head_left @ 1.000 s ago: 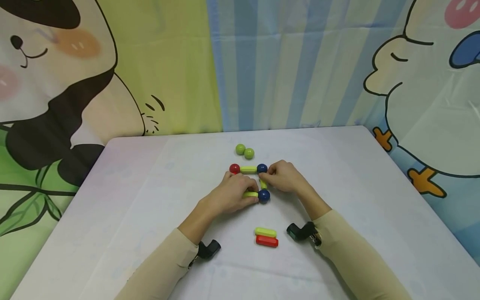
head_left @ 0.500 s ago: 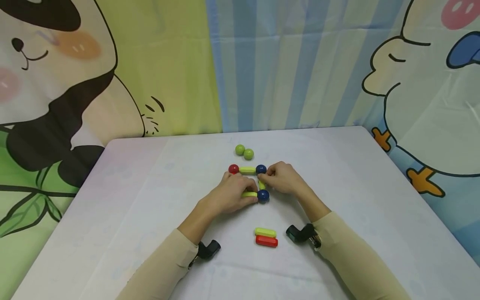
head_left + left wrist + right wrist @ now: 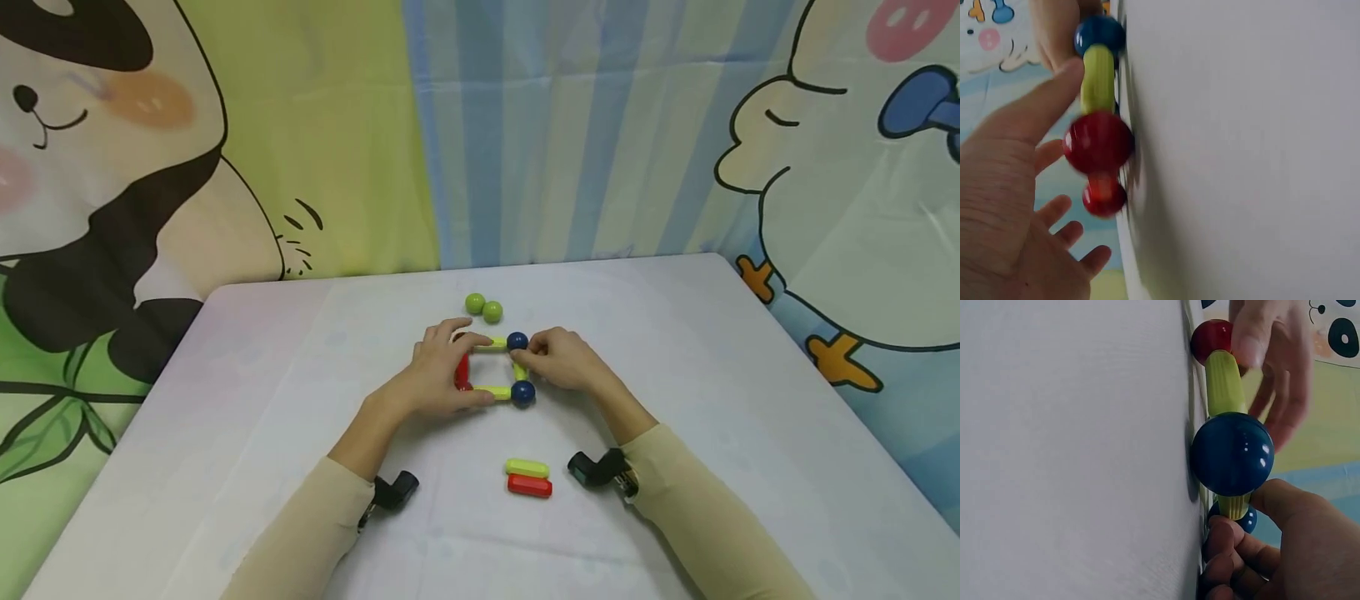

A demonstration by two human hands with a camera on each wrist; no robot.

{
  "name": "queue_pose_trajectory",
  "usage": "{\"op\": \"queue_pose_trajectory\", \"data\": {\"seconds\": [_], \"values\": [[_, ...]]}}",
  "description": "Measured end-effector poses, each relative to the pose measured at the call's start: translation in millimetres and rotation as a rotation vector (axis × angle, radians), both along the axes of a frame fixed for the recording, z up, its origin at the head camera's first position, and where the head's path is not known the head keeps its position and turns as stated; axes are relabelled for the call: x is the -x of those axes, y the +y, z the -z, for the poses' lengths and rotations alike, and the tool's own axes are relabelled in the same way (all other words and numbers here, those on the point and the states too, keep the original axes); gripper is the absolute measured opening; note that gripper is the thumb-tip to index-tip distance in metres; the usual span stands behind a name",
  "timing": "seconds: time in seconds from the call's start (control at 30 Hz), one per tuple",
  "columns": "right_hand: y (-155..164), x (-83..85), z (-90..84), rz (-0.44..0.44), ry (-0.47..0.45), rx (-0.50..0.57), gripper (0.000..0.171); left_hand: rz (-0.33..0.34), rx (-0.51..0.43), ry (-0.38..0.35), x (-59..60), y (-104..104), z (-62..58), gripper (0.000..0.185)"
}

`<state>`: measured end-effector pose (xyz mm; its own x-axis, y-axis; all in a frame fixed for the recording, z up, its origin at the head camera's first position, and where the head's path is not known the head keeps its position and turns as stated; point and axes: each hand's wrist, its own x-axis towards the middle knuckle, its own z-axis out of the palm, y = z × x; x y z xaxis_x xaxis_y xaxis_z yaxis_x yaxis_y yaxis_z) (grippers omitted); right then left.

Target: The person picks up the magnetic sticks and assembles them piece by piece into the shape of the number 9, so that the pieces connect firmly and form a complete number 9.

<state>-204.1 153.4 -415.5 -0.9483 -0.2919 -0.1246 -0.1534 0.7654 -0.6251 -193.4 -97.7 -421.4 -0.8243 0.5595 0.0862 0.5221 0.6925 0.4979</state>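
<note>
A: Left hand (image 3: 435,379)?
B: Fingers spread and fairly straight. Thumb tip lies along the near yellow-green rod (image 3: 497,392); the other fingers arch over the red rod (image 3: 462,372) on the square's left side. Nothing clamped.
A: The square frame?
B: Flat on the white table (image 3: 225,400), between both hands. Near blue ball (image 3: 522,392) sits just right of the left thumb.
A: Right hand (image 3: 561,360)?
B: Fingers curled, pinching the short yellow-green rod (image 3: 1233,506) between the far blue ball (image 3: 517,341) and the near one.
A: Loose parts?
B: Two green balls (image 3: 483,307) beyond the hands.
</note>
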Motion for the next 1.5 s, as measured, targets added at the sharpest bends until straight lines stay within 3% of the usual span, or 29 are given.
{"op": "queue_pose_trajectory", "data": {"seconds": [0.2,0.37,0.67,0.97,1.2,1.33,1.5], "values": [[-1,2.2,-0.5,-0.005,-0.001,-0.030,0.038,-0.033,-0.002,-0.190,8.9,-25,2.3,0.104],[-1,3.5,0.3,-0.013,-0.002,-0.052,0.039,0.001,-0.063,-0.276,15.4,-33,8.4,0.108],[6,5.2,-5.9,-0.006,-0.008,-0.058,0.039,0.023,-0.100,-0.281,27.1,-30,12.4,0.100],[8,3.2,-19.8,-0.012,-0.085,-0.072,0.040,0.001,-0.074,-0.301,24.1,-30,11.6,0.101],[10,-13.9,-27.6,-0.032,0.059,-0.082,0.032,-0.005,-0.070,-0.307,21.6,-31,9.1,0.101],[6,-28.2,-32.8,-0.106,0.127,-0.091,0.027,-0.023,-0.069,-0.311,20.0,-34,9.6,0.101],[1,-40.9,-31.4,-0.217,0.138,-0.078,0.022,-0.029,-0.077,-0.310,17.4,-36,10.8,0.100]]}}
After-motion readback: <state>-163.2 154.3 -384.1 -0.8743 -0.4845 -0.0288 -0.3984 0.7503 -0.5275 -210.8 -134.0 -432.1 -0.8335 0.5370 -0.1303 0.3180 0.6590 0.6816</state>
